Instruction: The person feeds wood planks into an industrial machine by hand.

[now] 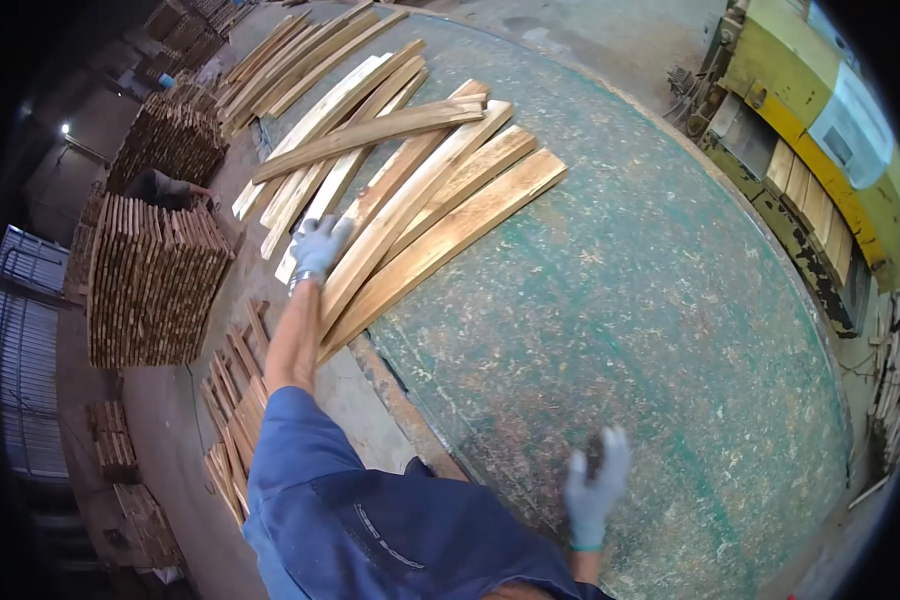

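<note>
My left hand, in a pale glove, reaches out to the wooden boards fanned over the far left part of the green table. It rests on or just over the board ends, its fingers spread; whether it touches them is hard to tell. One board lies crosswise on top of several others. My right hand, also gloved, is over the near part of the table with its fingers apart and nothing in it.
Stacked boards stand on the floor at the left, with a person's arm behind them. More slats lie beside the table's left edge. A yellow-green machine holding boards stands beyond the table at the right.
</note>
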Motion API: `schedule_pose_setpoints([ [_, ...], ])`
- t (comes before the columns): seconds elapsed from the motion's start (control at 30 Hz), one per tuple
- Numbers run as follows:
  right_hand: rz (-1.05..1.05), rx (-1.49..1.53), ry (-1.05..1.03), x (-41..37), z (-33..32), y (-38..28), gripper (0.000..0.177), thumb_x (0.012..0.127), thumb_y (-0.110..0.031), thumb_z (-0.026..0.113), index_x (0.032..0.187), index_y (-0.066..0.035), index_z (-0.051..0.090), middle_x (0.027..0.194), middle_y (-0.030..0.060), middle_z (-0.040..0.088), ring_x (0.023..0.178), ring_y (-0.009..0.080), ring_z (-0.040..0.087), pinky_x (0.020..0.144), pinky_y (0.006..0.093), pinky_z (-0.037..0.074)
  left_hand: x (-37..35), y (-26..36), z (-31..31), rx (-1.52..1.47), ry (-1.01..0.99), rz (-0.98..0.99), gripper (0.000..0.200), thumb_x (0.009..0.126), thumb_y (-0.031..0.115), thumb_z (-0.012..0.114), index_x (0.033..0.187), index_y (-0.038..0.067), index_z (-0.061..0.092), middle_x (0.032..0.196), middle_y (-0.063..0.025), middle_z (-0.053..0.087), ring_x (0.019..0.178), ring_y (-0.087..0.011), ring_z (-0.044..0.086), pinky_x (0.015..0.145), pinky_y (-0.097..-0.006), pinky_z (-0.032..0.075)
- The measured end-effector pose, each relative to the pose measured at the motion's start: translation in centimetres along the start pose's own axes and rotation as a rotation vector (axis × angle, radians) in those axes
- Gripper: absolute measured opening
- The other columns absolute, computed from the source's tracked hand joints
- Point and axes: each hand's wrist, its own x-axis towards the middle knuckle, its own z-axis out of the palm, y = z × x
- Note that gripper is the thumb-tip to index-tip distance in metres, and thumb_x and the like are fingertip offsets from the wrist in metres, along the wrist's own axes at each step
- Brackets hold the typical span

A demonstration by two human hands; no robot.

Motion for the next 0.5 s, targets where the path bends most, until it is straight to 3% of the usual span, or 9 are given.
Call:
schedule_pose_setpoints([
  [0.03,-0.069,0.050,-0.039,1.1,2.1,-1.9,0.051,0.081,-0.021,0.070,0.126,-0.002,0.056,0.132,0.0231,0.053,0.122,0.0402,0.052,0.104,0.0482,0.041,-1.1,1.4,0.0,0.115,0.029,-0.053,0.079,0.087,0.072,0.047,0.140,0.013,0.053,0.149,-0.0144,0.040,0.138,-0.0349,0.036,0.109,-0.0545,0.028],
  [0.13,-0.265,0.172,-0.134,3.2,8.2,-7.0,0.058,0.080,-0.029,0.073,0.130,-0.006,0.053,0.138,0.0242,0.046,0.125,0.0433,0.047,0.104,0.0512,0.040,-1.5,0.5,2.4,0.004,0.031,0.094,0.079,0.085,0.074,0.049,0.136,0.014,0.056,0.153,-0.0118,0.033,0.137,-0.0345,0.034,0.106,-0.0603,0.026],
  [0.17,-0.297,0.154,-0.157,3.8,9.8,-8.6,0.066,0.081,-0.037,0.072,0.134,-0.007,0.049,0.141,0.0262,0.041,0.128,0.0467,0.042,0.104,0.0550,0.037,-2.0,0.6,3.7,-0.063,0.068,0.172,0.079,0.084,0.075,0.048,0.134,0.013,0.056,0.148,-0.0134,0.039,0.132,-0.0337,0.038,0.106,-0.0561,0.028],
  [0.2,-0.325,0.133,-0.179,4.1,11.2,-10.2,0.073,0.081,-0.045,0.072,0.138,-0.008,0.045,0.145,0.0281,0.036,0.131,0.0501,0.038,0.105,0.0588,0.034,-2.9,1.8,4.2,-0.024,0.036,0.118,0.080,0.084,0.076,0.048,0.131,0.010,0.056,0.140,-0.0148,0.045,0.129,-0.0334,0.041,0.105,-0.0526,0.032],
  [0.3,-0.260,0.092,-0.156,4.1,14.6,-13.8,0.093,0.074,-0.057,0.074,0.144,-0.008,0.038,0.149,0.0326,0.029,0.135,0.0555,0.028,0.107,0.0638,0.029,-6.9,6.7,5.9,-0.181,0.117,0.192,0.075,0.084,0.070,0.054,0.121,0.005,0.057,0.125,-0.0163,0.052,0.118,-0.0340,0.047,0.098,-0.0481,0.039],
  [0.43,-0.058,-0.178,-0.127,3.3,15.7,-14.5,0.118,0.063,-0.072,0.073,0.151,-0.007,0.029,0.150,0.0314,0.028,0.138,0.0574,0.020,0.108,0.0671,0.024,-12.7,17.0,5.9,-0.296,0.187,0.243,0.062,0.084,0.058,0.061,0.112,0.003,0.056,0.114,-0.0172,0.055,0.110,-0.0351,0.051,0.091,-0.0477,0.044],
  [0.5,0.047,-0.270,-0.160,4.3,12.4,-12.5,0.115,0.065,-0.068,0.074,0.151,-0.007,0.029,0.151,0.0288,0.030,0.138,0.0567,0.021,0.109,0.0654,0.023,-15.5,21.2,6.5,-0.358,0.153,0.306,0.057,0.084,0.054,0.064,0.110,0.004,0.054,0.110,-0.0162,0.054,0.108,-0.0344,0.052,0.088,-0.0474,0.044],
])
